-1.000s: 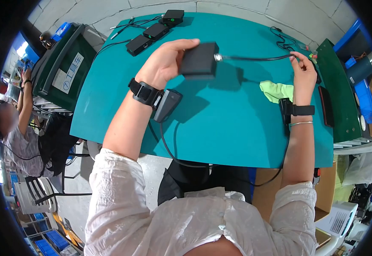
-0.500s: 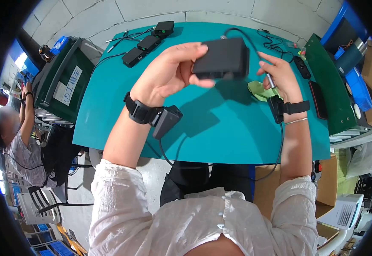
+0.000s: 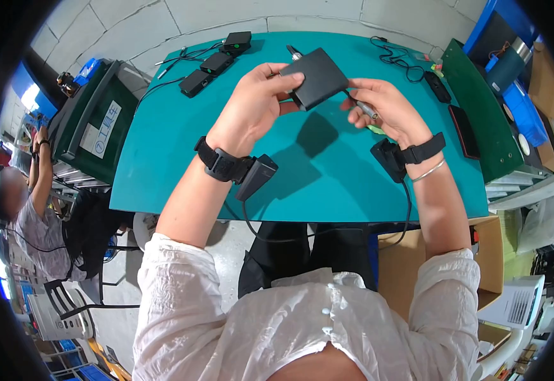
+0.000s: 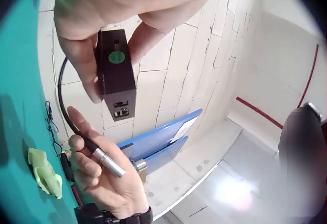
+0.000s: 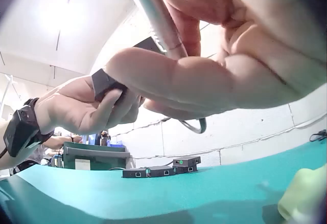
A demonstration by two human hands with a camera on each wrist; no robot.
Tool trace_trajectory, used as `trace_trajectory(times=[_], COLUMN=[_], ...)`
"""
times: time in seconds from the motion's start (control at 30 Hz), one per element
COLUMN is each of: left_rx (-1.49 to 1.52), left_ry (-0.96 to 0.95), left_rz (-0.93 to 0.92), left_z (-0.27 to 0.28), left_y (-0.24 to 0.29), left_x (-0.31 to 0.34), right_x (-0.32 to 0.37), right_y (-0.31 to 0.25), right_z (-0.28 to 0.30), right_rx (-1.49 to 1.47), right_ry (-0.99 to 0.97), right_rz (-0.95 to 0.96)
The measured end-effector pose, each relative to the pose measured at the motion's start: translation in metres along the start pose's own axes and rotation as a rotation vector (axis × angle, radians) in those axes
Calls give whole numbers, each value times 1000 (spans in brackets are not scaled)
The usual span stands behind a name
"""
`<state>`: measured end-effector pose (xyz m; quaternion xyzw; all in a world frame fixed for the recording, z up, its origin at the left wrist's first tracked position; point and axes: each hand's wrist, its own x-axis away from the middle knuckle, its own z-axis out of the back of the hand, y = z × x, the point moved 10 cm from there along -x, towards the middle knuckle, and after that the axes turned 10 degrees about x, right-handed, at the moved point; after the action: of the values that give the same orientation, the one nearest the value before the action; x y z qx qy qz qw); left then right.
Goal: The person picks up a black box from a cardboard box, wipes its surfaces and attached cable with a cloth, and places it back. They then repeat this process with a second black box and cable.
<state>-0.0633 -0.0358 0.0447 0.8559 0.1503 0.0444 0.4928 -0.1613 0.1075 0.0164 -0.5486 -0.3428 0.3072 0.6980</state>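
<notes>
A small black box [image 3: 318, 75] is held above the table by my left hand [image 3: 251, 105], thumb on its upper face and fingers beneath. In the left wrist view a green round sticker [image 4: 116, 57] and a port end [image 4: 121, 110] show on the box. A black cable leaves the box's far side at a metal plug [image 3: 296, 56] and passes behind it. Its other end, a silver cylindrical connector [image 4: 108, 161], is pinched by my right hand [image 3: 394, 111], close to the box's right corner. Part of the cable is hidden behind the box.
Several similar black boxes [image 3: 216, 63] with cables lie at the table's back left. A light green cloth [image 4: 45, 173] lies beyond my right hand. On the right are a thin black cable [image 3: 396, 58], a black power strip [image 3: 437, 87] and a dark phone-like slab [image 3: 463, 131].
My right hand has come in from the far right to beside the box, bringing the connector. The cable, stretched straight before, now bends behind the box, which my left hand has turned.
</notes>
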Motion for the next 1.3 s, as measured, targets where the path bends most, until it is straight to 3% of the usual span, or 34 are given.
trace_trajectory(times=[0.07, 0.17, 0.27, 0.33, 0.5, 0.57, 0.6, 0.63, 0.67, 0.7, 0.77, 0.9, 1.03, 1.1, 1.17, 1.3], left_rx=[-101, -307, -509, -594, -377, -295, -281, -277, -351, -423, -503, -533, -332, -384, -429, -537], left_ry=[-10, -185, -222, -231, -312, -212, -173, -185, -146, -105, -112, -189, -340, -383, -430, -464], left_rz=[-4, -16, 21, 12, -34, -127, -168, -164, -217, -266, -238, -118, -76, -66, -19, 44], left_z=[-2, -11, -12, -12, -24, -24, -19, -23, -24, -24, -35, -50, -68, -83, -89, -92], left_y=[-4, -5, -5, -1, 4, 11, 11, 8, 10, 11, 6, -19, -25, -18, -22, -35], left_x=[2, 0, -2, -6, -11, -14, -18, -20, -22, -21, -17, -7, 11, 28, 39, 57], right_x=[-6, -8, -10, -23, -35, -9, 2, 17, 28, 38, 45, 41, 69, 86, 132, 248], right_y=[7, 8, 14, 21, 17, -29, -44, -67, -82, -93, -90, -68, -54, -27, -25, -33], right_z=[7, 15, 28, 53, 85, 71, 58, 36, 13, -5, -23, -18, 6, 20, 38, 79], right_rx=[-60, -143, 7, 163, 437, 570, 380, 397, 457, 699, 927, 1032, 863, 172, 189, 348], right_ry=[43, 86, 205, 320, 455, 608, 570, 500, 430, 444, 517, 541, 466, 255, 337, 568], right_rz=[48, 104, 60, 197, 276, 611, 581, 634, 635, 715, 650, 563, 440, 269, 203, 357])
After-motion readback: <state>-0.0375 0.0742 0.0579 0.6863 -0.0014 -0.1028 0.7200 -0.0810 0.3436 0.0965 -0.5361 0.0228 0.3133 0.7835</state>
